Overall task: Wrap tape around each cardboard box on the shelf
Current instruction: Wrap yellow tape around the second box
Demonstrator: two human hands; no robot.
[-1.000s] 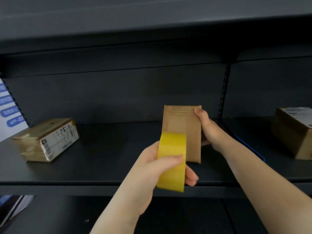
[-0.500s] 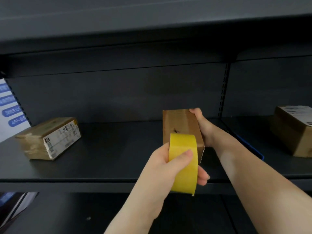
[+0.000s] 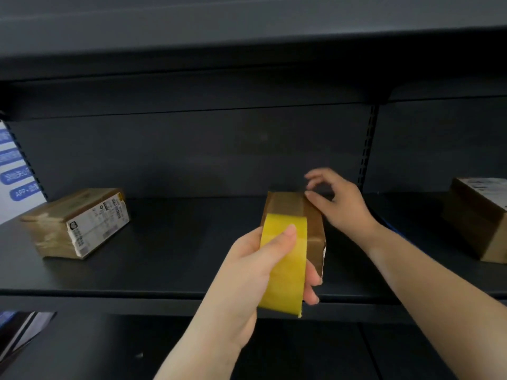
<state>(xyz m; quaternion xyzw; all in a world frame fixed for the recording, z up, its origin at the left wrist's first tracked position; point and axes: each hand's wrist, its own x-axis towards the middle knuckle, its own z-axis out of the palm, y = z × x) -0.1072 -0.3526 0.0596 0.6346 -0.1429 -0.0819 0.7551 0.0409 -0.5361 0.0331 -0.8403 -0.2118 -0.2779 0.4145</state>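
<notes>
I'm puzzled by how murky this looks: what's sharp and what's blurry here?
Head view: dim shelf, dark up top; the right hand has motion-smeared fingers; the left hand and yellow tape are sharper and brightest; the left box's label print is too soft to read.

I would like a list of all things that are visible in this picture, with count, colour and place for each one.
cardboard box with label: 1, brown with a white label, left on the shelf
middle cardboard box: 1, brown, centre of the shelf, behind the tape roll
right cardboard box: 1, brown with a white label on top, right edge of view
tape roll: 1, yellow, in the left hand
shelf: 1, dark grey, across the view
sign: 1, white with blue labels, far left
left hand: 1, grips the tape roll
right hand: 1, fingers open, at the far right corner of the middle cardboard box
</notes>
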